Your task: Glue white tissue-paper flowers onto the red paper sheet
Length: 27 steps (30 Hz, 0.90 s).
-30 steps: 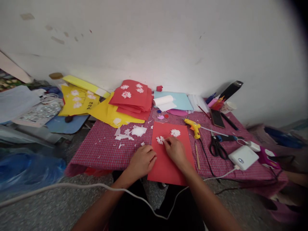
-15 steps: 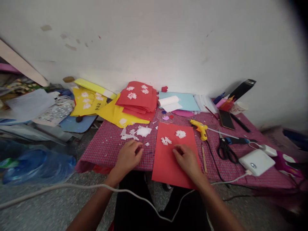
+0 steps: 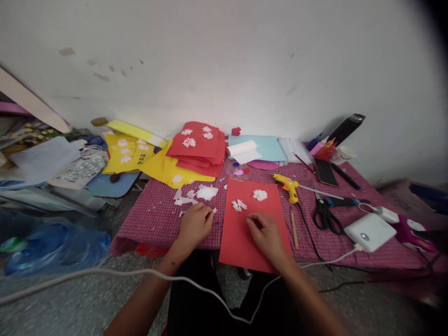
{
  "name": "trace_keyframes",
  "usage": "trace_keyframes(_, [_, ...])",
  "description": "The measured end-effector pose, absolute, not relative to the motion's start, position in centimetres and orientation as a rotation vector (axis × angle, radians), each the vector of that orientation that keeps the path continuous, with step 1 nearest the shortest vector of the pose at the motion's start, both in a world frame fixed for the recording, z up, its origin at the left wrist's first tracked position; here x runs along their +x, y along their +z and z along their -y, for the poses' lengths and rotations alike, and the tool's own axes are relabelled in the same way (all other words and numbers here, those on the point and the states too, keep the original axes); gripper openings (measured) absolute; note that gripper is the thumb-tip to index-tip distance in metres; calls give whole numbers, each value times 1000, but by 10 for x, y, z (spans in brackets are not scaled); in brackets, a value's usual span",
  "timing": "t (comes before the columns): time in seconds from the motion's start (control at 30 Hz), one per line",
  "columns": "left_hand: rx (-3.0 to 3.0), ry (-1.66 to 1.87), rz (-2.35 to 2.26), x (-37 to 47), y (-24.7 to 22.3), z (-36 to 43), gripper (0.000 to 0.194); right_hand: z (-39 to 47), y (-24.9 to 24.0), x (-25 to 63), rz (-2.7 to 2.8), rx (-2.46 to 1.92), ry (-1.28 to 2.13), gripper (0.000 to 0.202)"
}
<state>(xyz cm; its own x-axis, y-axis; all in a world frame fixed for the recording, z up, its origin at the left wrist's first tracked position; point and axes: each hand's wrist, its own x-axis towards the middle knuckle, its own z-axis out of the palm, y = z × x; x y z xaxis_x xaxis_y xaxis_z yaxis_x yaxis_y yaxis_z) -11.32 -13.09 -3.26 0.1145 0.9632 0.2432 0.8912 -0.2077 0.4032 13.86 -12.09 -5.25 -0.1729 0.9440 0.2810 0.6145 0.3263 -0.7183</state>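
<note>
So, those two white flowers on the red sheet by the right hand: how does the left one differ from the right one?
The left flower is looser and more ragged, with red showing between its petals; the right flower is fuller and rounder. The right flower also lies farther up the red sheet than the left flower. Both are white and lie on the same sheet.

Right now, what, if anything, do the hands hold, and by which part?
The left hand is by a white scrap, grip unclear; the right hand shows nothing held.
</note>
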Motion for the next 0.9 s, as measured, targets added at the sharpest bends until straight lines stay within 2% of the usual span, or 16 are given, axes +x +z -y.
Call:
trace_keyframes(0.3, [2015, 1059, -1627, -77, -24, 161, 13, 145, -34, 94, 1765, -1226, 799, 13])
trace_keyframes(0.73, [2040, 986, -1544, -53, -33, 174, 23, 156, -40, 101, 1699, -1238, 766, 13])
trace_keyframes(0.9, [2107, 921, -1541, -56, -33, 157, 20, 142, -43, 118, 1698, -1317, 720, 13])
